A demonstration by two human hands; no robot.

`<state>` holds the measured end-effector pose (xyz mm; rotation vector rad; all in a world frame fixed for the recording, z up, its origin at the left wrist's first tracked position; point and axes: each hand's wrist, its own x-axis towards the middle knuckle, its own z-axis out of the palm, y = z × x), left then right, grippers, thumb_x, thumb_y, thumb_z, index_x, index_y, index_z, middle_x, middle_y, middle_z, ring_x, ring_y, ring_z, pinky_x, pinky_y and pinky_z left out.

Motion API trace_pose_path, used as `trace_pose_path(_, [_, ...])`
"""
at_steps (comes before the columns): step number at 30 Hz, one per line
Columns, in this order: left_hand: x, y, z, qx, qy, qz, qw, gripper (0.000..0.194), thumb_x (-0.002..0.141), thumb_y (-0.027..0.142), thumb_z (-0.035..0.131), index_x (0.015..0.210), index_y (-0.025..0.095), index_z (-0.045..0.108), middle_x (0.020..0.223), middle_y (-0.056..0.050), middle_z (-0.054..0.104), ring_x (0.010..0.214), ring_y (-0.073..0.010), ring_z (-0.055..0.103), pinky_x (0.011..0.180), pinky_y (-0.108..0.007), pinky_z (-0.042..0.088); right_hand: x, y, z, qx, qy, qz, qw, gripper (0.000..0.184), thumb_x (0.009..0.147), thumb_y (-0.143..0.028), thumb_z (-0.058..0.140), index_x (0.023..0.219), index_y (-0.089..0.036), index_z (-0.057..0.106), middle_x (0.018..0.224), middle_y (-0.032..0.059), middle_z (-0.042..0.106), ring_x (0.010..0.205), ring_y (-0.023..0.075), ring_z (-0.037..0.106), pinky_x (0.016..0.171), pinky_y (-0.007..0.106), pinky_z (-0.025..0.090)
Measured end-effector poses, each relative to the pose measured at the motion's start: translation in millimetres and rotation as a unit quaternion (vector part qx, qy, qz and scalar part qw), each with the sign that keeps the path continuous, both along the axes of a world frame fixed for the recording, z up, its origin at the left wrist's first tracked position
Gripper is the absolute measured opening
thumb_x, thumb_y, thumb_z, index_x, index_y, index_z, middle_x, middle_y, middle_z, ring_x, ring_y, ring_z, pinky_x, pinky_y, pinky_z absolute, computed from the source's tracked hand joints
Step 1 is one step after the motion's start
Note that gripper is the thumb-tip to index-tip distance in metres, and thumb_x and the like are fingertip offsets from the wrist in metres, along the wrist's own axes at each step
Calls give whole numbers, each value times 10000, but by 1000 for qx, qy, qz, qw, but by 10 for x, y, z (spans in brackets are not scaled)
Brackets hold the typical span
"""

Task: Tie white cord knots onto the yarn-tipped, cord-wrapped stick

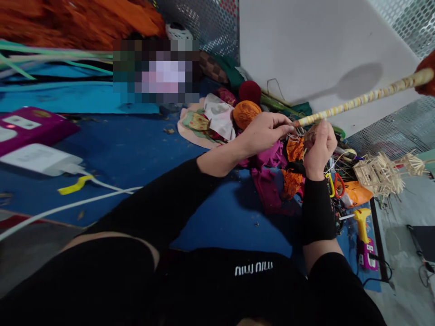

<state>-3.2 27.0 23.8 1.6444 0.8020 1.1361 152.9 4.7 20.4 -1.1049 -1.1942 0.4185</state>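
A long stick (367,98) wrapped in yellow and white bands slopes from the upper right down to my hands. Around its brown lower end (296,123), the thumb and fingers of my left hand (267,131) are pinched. Just below the stick, my right hand (319,147) is closed with the thumb up; what lies in its fingers is too small to make out. Thin pale strands (298,133) hang between the two hands. Under them lie crumpled orange cloth (294,181) and magenta cloth (268,192).
An orange ball (246,114) and a red ball (249,92) sit behind my left hand. Scissors (338,184), a yellow glue gun (363,222) and a lattice of small sticks (380,174) are at right. A white cable (74,206) crosses the blue table (136,136) at left.
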Motion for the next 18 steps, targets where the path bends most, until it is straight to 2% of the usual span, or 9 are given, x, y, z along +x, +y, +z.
trace_pose_path(4, [-8,14,-1,1,-6,42,999,154,918,217,661,874,143,788,678,17,614,635,-130,478,663,-274,388,-99,-94,-13,50,-40,-2,998,489,1011,-534,566,662,-243,384,638,-85,317,548,65,349,550,193,405])
trace_pose_path(9, [0,6,-10,11,-11,69,997,151,908,213,677,844,142,793,708,-3,662,676,-143,539,679,-272,419,-206,-193,2,56,-45,-40,997,449,1026,-442,570,660,-232,415,635,-82,339,564,59,355,572,184,411])
trace_pose_path(13, [16,15,-48,24,9,90,996,160,909,240,669,863,155,796,732,-15,691,689,-156,551,661,-274,406,-249,-261,37,38,-29,-26,999,441,1023,-423,578,661,-232,415,640,-77,333,575,63,375,560,180,405])
trace_pose_path(18, [19,-10,-65,64,89,124,986,232,930,265,645,1007,166,840,781,-35,741,727,-192,618,723,-302,447,-200,-319,117,36,-33,16,999,447,1017,-432,584,657,-231,411,645,-74,334,574,61,394,574,195,430])
